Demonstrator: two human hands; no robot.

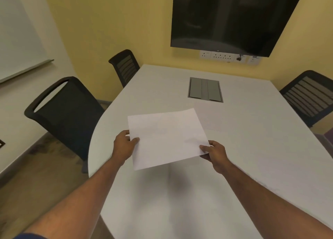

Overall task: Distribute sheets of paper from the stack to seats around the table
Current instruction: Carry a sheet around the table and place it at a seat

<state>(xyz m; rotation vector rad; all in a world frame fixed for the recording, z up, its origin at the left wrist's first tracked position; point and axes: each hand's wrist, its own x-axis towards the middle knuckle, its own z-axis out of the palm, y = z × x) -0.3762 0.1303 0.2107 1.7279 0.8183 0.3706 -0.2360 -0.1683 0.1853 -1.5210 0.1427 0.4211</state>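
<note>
1. Left hand [124, 145] pinches the sheet of paper [166, 137] at its left edge, thumb on top.
2. Right hand [215, 153] grips its right corner likewise.
3. The sheet hangs above the white table [252, 148], black chairs [70, 110] alongside.

The white tabletop [243, 148] is left largely bare ahead and to the right. A grey hatch [205, 90] is set flush near its far end. What may be another sheet [212, 118] is seen lying flat beyond the held paper [165, 137]. The left edge is flanked by a near chair [66, 112] and a far chair [125, 67], the right edge by a third chair [310, 96].
</note>
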